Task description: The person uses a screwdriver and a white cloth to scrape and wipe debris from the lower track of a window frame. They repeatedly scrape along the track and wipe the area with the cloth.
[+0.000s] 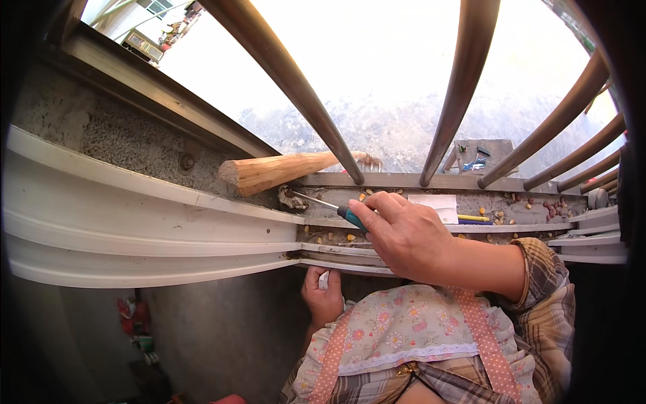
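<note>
My right hand (416, 237) grips a screwdriver (355, 218) by its teal and black handle over the window sill. The thin metal shaft points left, and its tip meets a crumpled whitish-brown clump (292, 199) on the concrete sill. Just below the inner window track, my left hand (324, 299) pinches a small white object (323, 280); its kind cannot be told. Beside the clump rests a thick piece of wood (282, 171), its far end passing out between the bars. Yellow corn kernels (351, 237) lie in the track near my right hand.
Metal window bars (456, 96) rise along the sill's outer edge. White paper (435, 208), a yellow pen (473, 218) and reddish kernels (555, 209) lie on the right. White sliding-window frames (151, 222) cover the left. Outside stands a small wooden table (497, 149) with things on it.
</note>
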A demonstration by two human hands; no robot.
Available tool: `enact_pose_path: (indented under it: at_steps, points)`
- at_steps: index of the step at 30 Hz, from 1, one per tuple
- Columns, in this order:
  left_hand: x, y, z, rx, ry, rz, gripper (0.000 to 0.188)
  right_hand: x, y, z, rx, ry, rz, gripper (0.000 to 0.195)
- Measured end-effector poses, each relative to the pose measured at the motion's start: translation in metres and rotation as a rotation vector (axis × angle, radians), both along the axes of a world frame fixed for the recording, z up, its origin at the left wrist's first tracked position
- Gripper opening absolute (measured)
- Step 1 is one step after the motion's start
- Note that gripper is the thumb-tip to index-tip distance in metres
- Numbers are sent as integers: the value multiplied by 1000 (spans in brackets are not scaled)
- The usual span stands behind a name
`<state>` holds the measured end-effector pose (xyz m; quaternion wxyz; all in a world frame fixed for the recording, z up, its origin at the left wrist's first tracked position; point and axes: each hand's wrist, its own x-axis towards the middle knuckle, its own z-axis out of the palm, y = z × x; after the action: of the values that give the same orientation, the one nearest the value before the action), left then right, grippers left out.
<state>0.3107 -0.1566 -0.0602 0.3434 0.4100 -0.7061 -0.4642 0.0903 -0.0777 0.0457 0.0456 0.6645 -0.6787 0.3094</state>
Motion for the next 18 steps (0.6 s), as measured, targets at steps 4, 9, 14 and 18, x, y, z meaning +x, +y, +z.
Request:
enact_pose_path:
  at_steps: [4,9,14,18]
  points:
    - [1,0,2,-20,-21,1,5,5,-10,-20,45,269,56,41]
    - [-3,-1,2,-2,-1,8,5,3,-6,-18,98,444,26,37]
    - [-1,-1,5,2,-12,0,5,2,0,-18,103,431,19,37]
    - [-5,0,6,-34,18,10,9,-6,10,-11,151,356,-13,38]
